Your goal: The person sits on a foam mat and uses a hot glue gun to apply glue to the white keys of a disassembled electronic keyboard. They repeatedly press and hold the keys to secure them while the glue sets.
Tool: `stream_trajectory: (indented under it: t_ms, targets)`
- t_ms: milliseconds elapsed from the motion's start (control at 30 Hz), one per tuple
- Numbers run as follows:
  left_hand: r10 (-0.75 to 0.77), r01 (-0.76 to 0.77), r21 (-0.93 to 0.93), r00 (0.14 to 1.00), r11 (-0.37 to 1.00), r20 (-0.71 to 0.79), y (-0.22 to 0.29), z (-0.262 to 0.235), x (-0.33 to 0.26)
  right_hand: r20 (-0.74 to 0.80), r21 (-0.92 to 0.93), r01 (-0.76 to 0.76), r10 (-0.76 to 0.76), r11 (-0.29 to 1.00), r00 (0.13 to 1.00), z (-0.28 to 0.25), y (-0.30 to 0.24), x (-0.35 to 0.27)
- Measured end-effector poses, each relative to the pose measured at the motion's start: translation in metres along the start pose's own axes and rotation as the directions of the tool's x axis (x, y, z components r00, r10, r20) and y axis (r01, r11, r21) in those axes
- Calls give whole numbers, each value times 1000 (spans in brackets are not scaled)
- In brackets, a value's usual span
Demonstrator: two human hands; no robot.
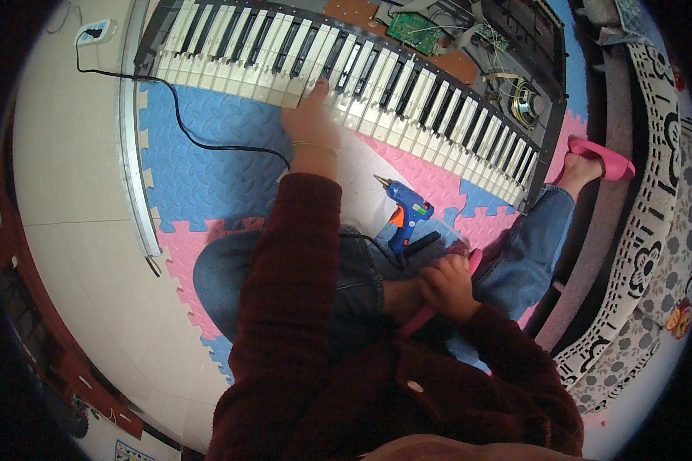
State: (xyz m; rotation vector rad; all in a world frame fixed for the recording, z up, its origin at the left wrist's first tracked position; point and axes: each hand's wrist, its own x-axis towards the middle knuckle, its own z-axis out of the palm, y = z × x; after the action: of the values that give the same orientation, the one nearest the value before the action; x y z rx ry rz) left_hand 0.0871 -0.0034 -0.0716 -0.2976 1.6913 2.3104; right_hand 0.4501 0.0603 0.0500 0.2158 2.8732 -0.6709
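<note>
Foam mat [215, 127] floor; left hand [309, 119] blurred at keyboard [388, 100], we can't tell its grip; right hand [448, 288] loose over pink slipper [417, 318], near glue gun [410, 209].

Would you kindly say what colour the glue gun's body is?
The glue gun has a blue body, shown in the head view.

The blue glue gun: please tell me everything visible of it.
The glue gun looks like blue plastic, with an orange trigger and metallic nozzle pointing up-left. It lies on its side, nozzle over a white sheet, in front of the keyboard; a black cord runs near its handle. Neither left hand nor right hand touches it.
</note>
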Motion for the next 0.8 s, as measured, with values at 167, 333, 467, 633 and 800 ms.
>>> stream_trajectory:
  t_ms: [167,333,467,633,800]
  targets:
    - [-31,30,-13,999,999,-28,1,0,-3,-22,15,-9,9,1000,1000,7,1,2]
    - [-58,55,-55,997,997,-54,10,6,-2,-35,11,-17,18,1000,999,6,0,2]
    - [-208,184,-236,975,954,-81,18,9,-1,-48,22,-7,8,1000,999,6,-1,5]
    - [-201,189,-150,977,970,-69,18,8,0,-70,38,10,-7,999,998,5,0,7]
    - [-45,43,-80,999,996,-24,14,3,-3,-86,42,19,-16,999,996,6,0,6]
